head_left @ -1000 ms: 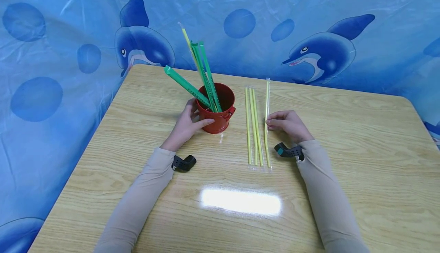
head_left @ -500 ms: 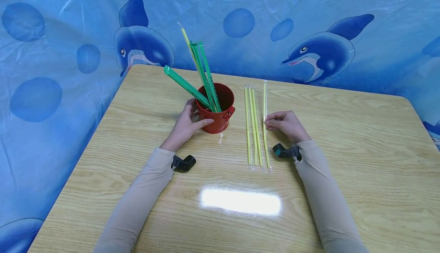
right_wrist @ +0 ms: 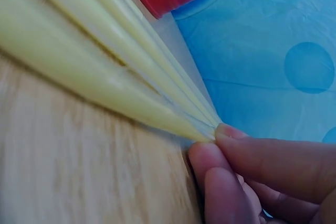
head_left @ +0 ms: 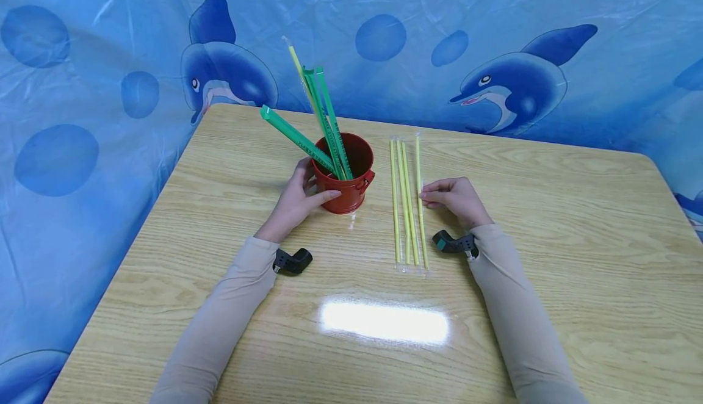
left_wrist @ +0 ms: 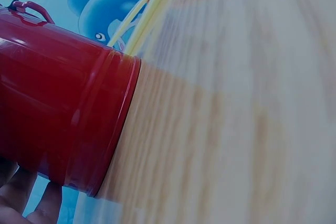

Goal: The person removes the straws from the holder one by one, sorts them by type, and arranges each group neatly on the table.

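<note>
A small red bucket stands upright on the table. My left hand grips its left side, thumb across the front; in the left wrist view its fingers lie along the wall. Several green paper-wrapped straws lean in the bucket with one yellow straw in clear film. To the bucket's right, three yellow wrapped straws lie side by side. My right hand pinches the rightmost yellow straw between thumb and fingertips, near its middle, beside the others.
A wooden table reaches under both forearms, with a bright light reflection at the front. Behind it hangs a blue sheet printed with dolphins. A black wrist camera sits on the left wrist, another black wrist camera on the right.
My right hand has moved slightly left, bringing the rightmost yellow straw closer to the other three; its top end has swung left. My left hand stays on the bucket.
</note>
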`<action>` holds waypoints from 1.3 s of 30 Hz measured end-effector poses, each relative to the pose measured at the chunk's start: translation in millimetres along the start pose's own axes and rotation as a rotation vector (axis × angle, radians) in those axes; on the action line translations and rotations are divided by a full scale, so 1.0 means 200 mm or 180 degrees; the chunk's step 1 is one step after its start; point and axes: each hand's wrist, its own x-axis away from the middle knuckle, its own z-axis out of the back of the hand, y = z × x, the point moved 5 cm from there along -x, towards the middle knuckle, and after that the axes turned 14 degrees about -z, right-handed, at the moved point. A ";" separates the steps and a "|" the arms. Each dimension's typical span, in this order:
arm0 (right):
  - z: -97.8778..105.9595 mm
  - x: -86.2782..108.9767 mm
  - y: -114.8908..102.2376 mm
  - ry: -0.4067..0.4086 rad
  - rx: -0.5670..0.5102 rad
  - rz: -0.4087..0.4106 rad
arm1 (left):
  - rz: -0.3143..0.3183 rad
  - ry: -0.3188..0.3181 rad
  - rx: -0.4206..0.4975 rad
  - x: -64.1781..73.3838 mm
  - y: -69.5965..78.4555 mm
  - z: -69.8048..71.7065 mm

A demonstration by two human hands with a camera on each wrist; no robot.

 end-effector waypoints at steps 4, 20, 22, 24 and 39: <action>0.00 -0.01 0.00 0.0048 -0.0028 -0.0021 | 0.0005 0.0009 0.0026 -0.01 -0.05 0.01; -0.01 -0.02 0.02 0.0179 0.0019 -0.0070 | -0.0117 0.0033 -0.0042 -0.01 -0.14 0.02; -0.01 -0.01 0.02 0.0168 0.0001 -0.0062 | -0.0121 0.0033 -0.0045 -0.01 -0.14 0.02; -0.01 -0.01 0.02 0.0163 -0.0016 -0.0056 | -0.0131 0.0034 -0.0050 -0.01 -0.14 0.02; -0.01 0.02 0.00 0.0207 -0.0193 -0.0050 | -0.0077 0.0033 0.0058 -0.02 -0.15 0.02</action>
